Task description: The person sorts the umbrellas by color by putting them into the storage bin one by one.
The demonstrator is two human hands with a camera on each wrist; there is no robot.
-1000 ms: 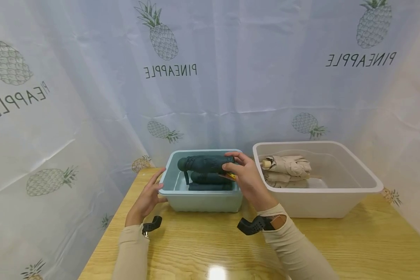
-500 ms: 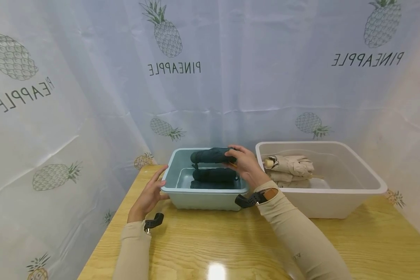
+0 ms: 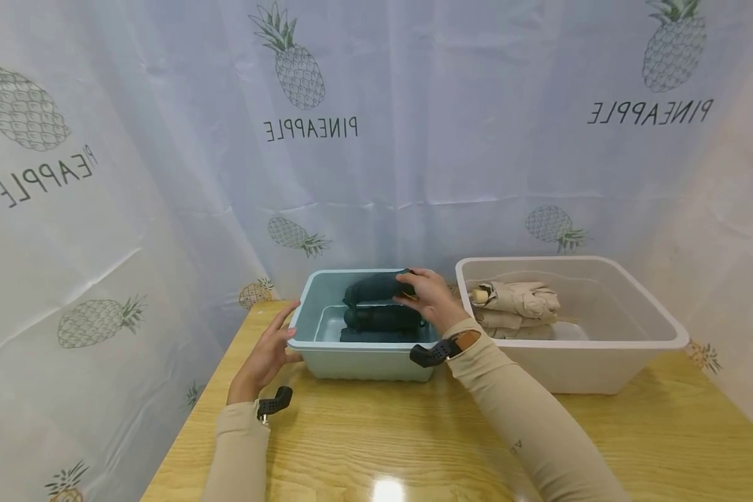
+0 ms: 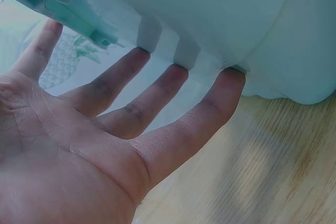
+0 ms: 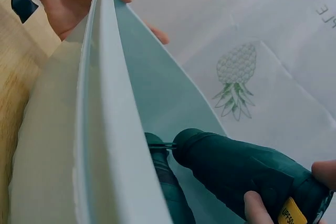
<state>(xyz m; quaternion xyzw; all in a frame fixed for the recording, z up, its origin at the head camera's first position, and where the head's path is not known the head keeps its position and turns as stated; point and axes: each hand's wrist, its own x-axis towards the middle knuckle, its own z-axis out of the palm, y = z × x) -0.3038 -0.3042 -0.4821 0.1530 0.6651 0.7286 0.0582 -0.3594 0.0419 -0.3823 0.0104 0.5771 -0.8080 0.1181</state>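
Note:
My right hand [image 3: 431, 298] grips one end of a dark teal folded umbrella [image 3: 378, 287] over the back part of a light blue plastic bin [image 3: 364, 346]. In the right wrist view, a yellow label [image 5: 292, 213] shows between the fingers, and the umbrella's rounded end points away from the hand. Two more dark folded umbrellas lie in the bin: one in the middle [image 3: 383, 318], another along the front wall [image 3: 376, 336]. My left hand [image 3: 265, 357] spreads its fingers against the bin's left side; the left wrist view shows fingertips touching the outer wall [image 4: 210, 19].
To the right stands a larger white bin [image 3: 577, 343], with beige folded umbrellas [image 3: 521, 300] at its left end. Both bins rest on a wooden table [image 3: 339, 432]. A pineapple-print curtain [image 3: 414, 160] hangs behind and along the sides.
My right hand lifted the umbrella toward the bin's back, uncovering the middle umbrella, then lowered it slightly there. The left hand has stayed at the bin's left side.

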